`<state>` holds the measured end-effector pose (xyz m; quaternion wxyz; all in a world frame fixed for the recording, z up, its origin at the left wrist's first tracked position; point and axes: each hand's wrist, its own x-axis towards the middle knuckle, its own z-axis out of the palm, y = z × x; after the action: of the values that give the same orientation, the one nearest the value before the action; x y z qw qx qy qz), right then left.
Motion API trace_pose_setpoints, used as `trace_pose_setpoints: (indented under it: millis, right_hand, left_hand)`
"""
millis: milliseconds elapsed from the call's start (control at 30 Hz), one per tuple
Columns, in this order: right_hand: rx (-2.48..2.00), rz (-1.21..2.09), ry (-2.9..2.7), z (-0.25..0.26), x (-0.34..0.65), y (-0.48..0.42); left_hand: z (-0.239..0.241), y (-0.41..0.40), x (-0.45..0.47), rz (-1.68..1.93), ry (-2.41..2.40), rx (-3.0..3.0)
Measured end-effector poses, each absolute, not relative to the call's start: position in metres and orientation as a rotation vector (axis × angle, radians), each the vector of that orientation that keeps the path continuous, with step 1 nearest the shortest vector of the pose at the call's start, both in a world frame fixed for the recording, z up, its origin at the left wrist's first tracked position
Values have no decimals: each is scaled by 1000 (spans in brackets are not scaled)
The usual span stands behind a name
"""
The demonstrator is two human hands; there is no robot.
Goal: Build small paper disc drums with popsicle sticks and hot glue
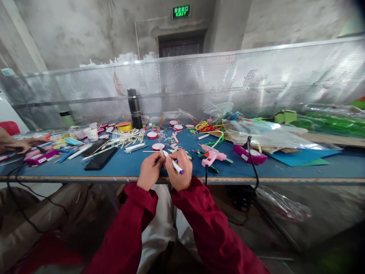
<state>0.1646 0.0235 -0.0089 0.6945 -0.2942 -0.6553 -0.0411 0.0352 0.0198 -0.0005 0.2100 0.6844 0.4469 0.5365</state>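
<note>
My two hands meet at the near edge of the blue table (119,167). A white marker with a purple end (174,164) lies gripped in my right hand (180,171), its tip pointing toward my left hand. My left hand (149,169) is closed in a pinch on a thin wooden stick (161,153) held in front of the marker tip. Both sleeves are dark red.
A pink glue gun (212,156) lies right of my hands, a magenta one (249,154) further right with black cords. Round red-and-white discs (157,146), sticks, a black phone (99,159) and a black flask (134,108) clutter the table. Another person's hand (17,144) rests at far left.
</note>
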Motion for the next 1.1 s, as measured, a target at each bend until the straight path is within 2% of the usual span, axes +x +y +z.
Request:
trace_pose_setpoints:
  millis: [1100]
  right_hand:
    - [-636, -97, -1503, -6, 164, 23]
  left_hand:
    - [-2, 21, 35, 1485, 1234, 1910]
